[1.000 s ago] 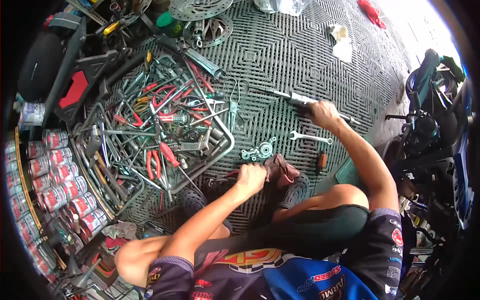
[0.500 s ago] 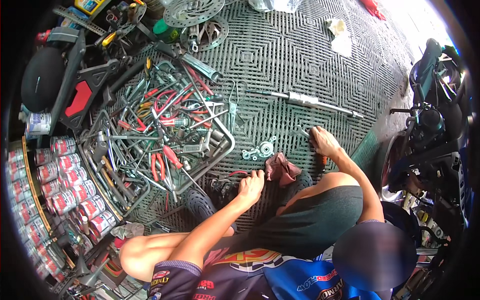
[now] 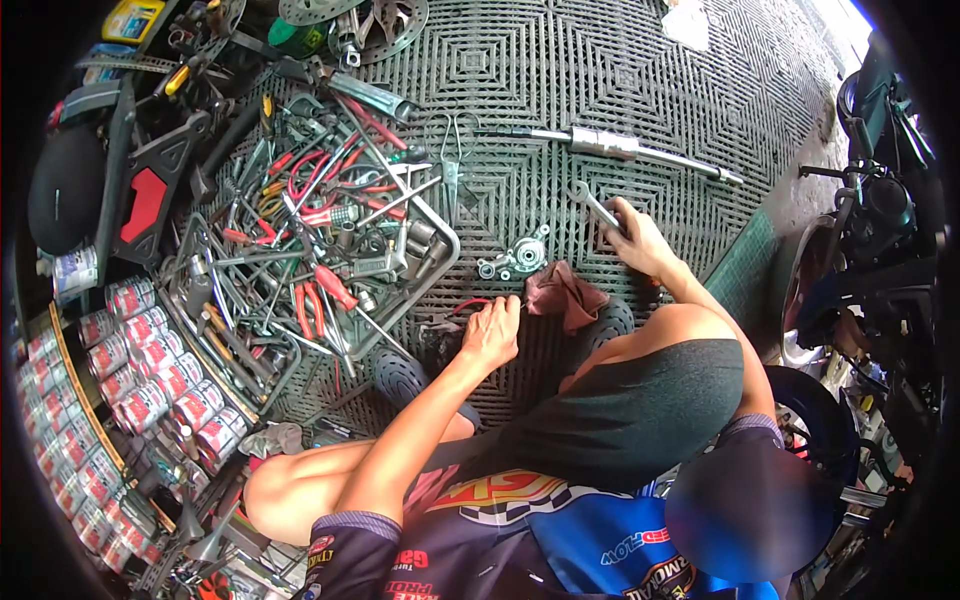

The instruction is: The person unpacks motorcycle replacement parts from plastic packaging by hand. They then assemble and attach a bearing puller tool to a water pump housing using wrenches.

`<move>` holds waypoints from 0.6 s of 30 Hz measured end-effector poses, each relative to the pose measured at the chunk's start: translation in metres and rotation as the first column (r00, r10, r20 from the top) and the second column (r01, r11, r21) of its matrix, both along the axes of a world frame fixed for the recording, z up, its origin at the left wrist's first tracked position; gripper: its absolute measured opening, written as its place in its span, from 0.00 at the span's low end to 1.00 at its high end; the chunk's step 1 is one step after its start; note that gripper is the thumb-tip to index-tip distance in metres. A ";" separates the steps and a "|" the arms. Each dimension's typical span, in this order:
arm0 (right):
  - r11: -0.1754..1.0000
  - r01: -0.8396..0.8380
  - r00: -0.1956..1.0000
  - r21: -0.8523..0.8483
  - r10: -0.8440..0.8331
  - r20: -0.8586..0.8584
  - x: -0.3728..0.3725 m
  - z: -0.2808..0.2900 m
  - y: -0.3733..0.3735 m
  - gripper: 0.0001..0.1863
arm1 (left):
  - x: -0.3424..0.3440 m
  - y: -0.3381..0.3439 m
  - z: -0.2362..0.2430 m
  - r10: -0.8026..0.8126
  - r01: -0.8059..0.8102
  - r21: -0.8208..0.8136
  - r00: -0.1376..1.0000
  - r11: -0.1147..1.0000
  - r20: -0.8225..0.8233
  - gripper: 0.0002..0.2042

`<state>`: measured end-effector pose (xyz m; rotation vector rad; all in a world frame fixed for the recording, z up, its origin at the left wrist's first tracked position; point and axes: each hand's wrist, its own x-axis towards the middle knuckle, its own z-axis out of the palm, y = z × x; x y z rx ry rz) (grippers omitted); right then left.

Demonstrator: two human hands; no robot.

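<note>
My right hand [image 3: 640, 238] grips a combination spanner [image 3: 596, 205], raising it at an angle over the mat. My left hand [image 3: 490, 332] has curled fingers beside a crumpled maroon cloth [image 3: 565, 298], over a dark part [image 3: 440, 330] with a red-handled tool [image 3: 468, 305] behind the fingers; what they hold is hidden. Between my hands a small metal fitting [image 3: 517, 258] with round bosses lies on the mat. Above them lie a long metal shaft [image 3: 603, 143] with a thicker cylinder on it and metal shears [image 3: 450, 175].
Left are a tray [image 3: 447, 285] heaped with tools, red-labelled cans [image 3: 140, 365] and a black-and-red frame [image 3: 140, 205]. Brake discs [image 3: 390, 28] lie at the top. A motorcycle [image 3: 885, 210] stands right. My bent knee [image 3: 690, 330] is below my right hand.
My right hand has let go of the long shaft, moved down and picked the spanner up from the mat. My left hand stays near the cloth. The view has shifted slightly.
</note>
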<state>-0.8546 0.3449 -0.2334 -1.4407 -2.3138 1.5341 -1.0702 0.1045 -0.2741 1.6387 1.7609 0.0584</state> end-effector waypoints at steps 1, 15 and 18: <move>1.000 0.006 1.000 0.003 -0.006 -0.005 -0.005 0.000 -0.002 0.16 | -0.003 -0.002 0.001 -0.006 0.006 0.003 1.000 1.000 -0.005 0.14; 0.991 0.120 0.980 -0.059 -0.128 -0.152 -0.057 -0.009 0.025 0.27 | 0.007 0.005 0.027 -0.300 0.277 -0.272 0.953 0.921 -0.044 0.13; 0.959 0.119 0.979 -0.256 -0.156 -0.129 -0.081 0.010 0.029 0.29 | 0.027 -0.019 -0.008 -0.398 0.293 -0.395 0.892 0.870 -0.215 0.08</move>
